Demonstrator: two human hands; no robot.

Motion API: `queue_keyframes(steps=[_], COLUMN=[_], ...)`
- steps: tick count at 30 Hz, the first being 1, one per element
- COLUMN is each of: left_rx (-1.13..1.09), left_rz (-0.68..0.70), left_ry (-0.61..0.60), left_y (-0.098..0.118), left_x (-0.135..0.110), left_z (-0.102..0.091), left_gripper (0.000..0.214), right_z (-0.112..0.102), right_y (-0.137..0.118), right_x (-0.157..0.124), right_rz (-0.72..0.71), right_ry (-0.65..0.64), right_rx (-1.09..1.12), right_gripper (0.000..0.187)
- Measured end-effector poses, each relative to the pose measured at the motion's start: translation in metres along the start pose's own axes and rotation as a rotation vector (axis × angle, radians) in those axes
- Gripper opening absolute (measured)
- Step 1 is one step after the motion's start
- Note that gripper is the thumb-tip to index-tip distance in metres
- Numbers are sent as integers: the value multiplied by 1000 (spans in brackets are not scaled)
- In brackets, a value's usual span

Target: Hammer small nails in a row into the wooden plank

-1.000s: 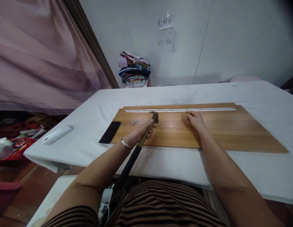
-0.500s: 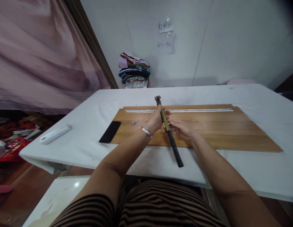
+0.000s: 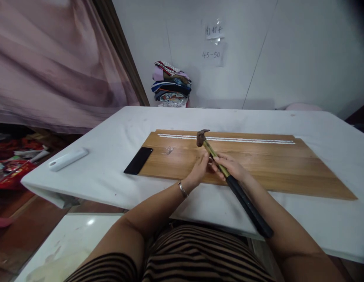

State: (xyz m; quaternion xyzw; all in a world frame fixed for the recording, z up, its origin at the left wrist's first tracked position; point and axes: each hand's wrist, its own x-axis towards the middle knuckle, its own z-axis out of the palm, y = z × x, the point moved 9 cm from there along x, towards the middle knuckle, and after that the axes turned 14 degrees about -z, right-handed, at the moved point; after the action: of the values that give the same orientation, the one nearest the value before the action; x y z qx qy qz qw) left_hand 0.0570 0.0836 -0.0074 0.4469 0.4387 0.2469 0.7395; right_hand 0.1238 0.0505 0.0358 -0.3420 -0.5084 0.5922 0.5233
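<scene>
A long wooden board [image 3: 272, 164] lies across the white table [image 3: 111, 172]. My right hand [image 3: 231, 166] is closed round the yellow neck of a hammer [image 3: 225, 172]; its metal head hangs just above the board and its black grip points back toward me. My left hand [image 3: 199, 172] rests beside it near the board's front edge, fingertips pinched together close to the hammer's shaft; what they hold, if anything, is too small to see. A small heap of nails [image 3: 169, 150] lies on the board to the left.
A white measuring strip [image 3: 252, 140] runs along the board's far edge. A black phone [image 3: 138, 160] lies against the board's left end, and a white handle-shaped object [image 3: 68, 159] sits near the table's left edge. Folded clothes [image 3: 171, 84] are stacked by the wall.
The hammer has passed from my left hand to my right. Its head has dropped toward the board and its grip has swung right. My left hand has slid down beside it.
</scene>
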Motion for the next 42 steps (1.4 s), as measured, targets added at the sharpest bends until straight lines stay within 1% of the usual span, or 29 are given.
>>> queue_keyframes(steps=[1, 3, 4, 5, 7, 9, 11, 13, 15, 16, 19, 22, 24, 28, 30, 32, 35, 38, 40, 42], left_rx=[30, 95, 124, 169, 287, 361, 363, 355, 339, 315, 209, 85, 5, -70, -69, -57, -10, 23, 48, 80], left_rz=[40, 47, 67, 80, 146, 207, 204, 194, 190, 182, 154, 81, 88, 135, 138, 140, 139, 130, 137, 151], left_ry=[23, 120, 189, 225, 298, 410, 510, 554, 525, 481, 329, 111, 53, 5, -36, -64, -87, -124, -126, -116], left_y=[-2, -11, -13, -14, -11, -5, -2, 1, 3, 2, -1, -10, -11, -10, -11, -12, -17, -25, -28, -28], left_x=[-4, -11, -15, -18, -22, -25, -25, -24, -23, -22, -21, -15, -11, -4, -4, -5, -6, -3, -1, 0], left_z=[-6, -22, -32, -39, -52, -68, -85, -94, -90, -83, -56, -24, -16, -15, -13, -11, -8, -6, -7, -9], left_gripper=[57, 53, 48, 43, 33, 29, 29, 29, 34, 39, 51, 55, 53, 47, 45, 43, 39, 38, 38, 38], right_z=[1, 0, 0, -1, -2, -2, -1, 2, 4, 5, 6, 7, 9, 11, 8, 2, 0, 1, 1, 2], right_y=[-3, -5, -5, -4, -1, 6, 14, 20, 24, 26, 30, 32, 32, 37, 40, 41, 45, 49, 48, 46], right_x=[-2, -7, -8, -10, -11, -11, -11, -11, -10, -10, -9, -7, -6, -9, -14, -19, -26, -30, -29, -27], right_rz=[12, 62, 95, 124, 162, 191, 226, 241, 236, 232, 228, 197, 168, 156, 157, 142, 164, 204, 191, 169], right_ry=[-11, -23, -25, -36, -48, -48, -38, -38, -40, -39, -33, -23, -21, -11, 22, 88, 118, 132, 174, 207], right_rx=[-13, -29, -15, -8, -10, -21, -13, 16, 43, 53, 82, 89, 88, 118, 89, 66, 11, -122, -207, -246], right_gripper=[28, 28, 28, 29, 28, 26, 25, 27, 30, 31, 32, 34, 32, 27, 25, 25, 22, 27, 31, 35])
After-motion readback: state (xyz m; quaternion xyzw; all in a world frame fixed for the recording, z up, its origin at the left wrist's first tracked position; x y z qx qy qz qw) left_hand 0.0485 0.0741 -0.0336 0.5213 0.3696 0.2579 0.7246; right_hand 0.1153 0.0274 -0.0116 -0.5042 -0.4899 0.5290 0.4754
